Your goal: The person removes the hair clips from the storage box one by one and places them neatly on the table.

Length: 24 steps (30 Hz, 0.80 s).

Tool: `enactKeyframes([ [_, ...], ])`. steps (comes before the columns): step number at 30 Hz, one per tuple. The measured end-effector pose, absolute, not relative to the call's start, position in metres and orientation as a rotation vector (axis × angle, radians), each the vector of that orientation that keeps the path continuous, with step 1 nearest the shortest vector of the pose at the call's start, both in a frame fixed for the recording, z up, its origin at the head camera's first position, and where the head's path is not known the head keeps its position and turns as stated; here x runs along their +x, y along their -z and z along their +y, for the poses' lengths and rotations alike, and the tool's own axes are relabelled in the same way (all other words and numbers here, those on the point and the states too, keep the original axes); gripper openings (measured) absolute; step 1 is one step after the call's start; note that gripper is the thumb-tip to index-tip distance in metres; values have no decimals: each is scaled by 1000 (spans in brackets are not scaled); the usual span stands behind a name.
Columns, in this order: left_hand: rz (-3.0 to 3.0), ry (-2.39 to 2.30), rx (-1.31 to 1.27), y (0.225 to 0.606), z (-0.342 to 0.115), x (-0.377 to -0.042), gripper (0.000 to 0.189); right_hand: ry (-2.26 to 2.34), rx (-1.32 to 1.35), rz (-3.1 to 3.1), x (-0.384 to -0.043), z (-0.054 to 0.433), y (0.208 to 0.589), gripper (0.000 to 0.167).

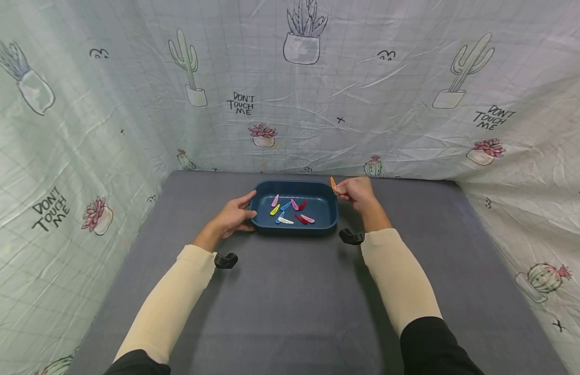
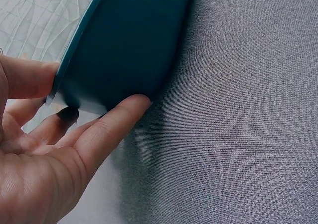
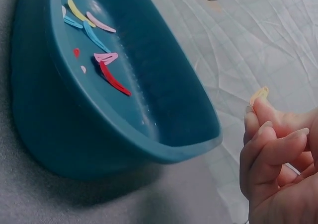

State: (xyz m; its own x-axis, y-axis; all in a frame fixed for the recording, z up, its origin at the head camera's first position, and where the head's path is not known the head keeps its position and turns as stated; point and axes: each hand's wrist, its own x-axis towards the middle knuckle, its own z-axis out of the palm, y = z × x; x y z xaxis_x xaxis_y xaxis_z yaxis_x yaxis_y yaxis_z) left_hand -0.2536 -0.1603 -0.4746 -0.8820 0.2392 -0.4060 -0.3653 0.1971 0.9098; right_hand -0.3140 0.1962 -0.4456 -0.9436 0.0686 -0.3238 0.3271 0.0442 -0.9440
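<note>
A dark blue rectangular tray point(image 1: 293, 229) holds several snap hair clips in pink, yellow, blue, red and white. At its left end, my left hand point(image 1: 231, 216) rests straight, spread fingers against the rim and outer wall; one fingertip point(image 2: 136, 102) lies low by the tray's bottom edge. My right hand point(image 1: 357, 192) pinches an orange hair clip point(image 1: 333, 184) between thumb and index finger, just past the tray's right rim, with the clip pointing up. Inside the tray, a yellow clip point(image 3: 79, 13) and a red clip point(image 3: 114, 80) show in the right wrist view.
A grey cloth-covered table point(image 1: 290, 302) lies under the tray. Around its back and sides hangs a pale curtain point(image 1: 346, 88) printed with cacti and lettering. A black wrist device point(image 1: 226, 260) sits by the left cuff, with another black device point(image 1: 351, 237) by the right.
</note>
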Motion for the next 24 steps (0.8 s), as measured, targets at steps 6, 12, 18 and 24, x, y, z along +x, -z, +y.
enactKeyframes([
  [6,2009,-1740,-128,472,-160,-255,81,1941,425,2164,-313,202,442,22],
  [12,2016,-1731,-135,472,-160,-255,80,1893,414,2198,-310,209,441,13],
  [18,2012,-1730,-147,474,-160,-254,81,1882,425,2180,-309,216,444,13],
  [24,2014,-1731,-142,473,-159,-254,81,1920,468,2146,-308,223,445,6],
])
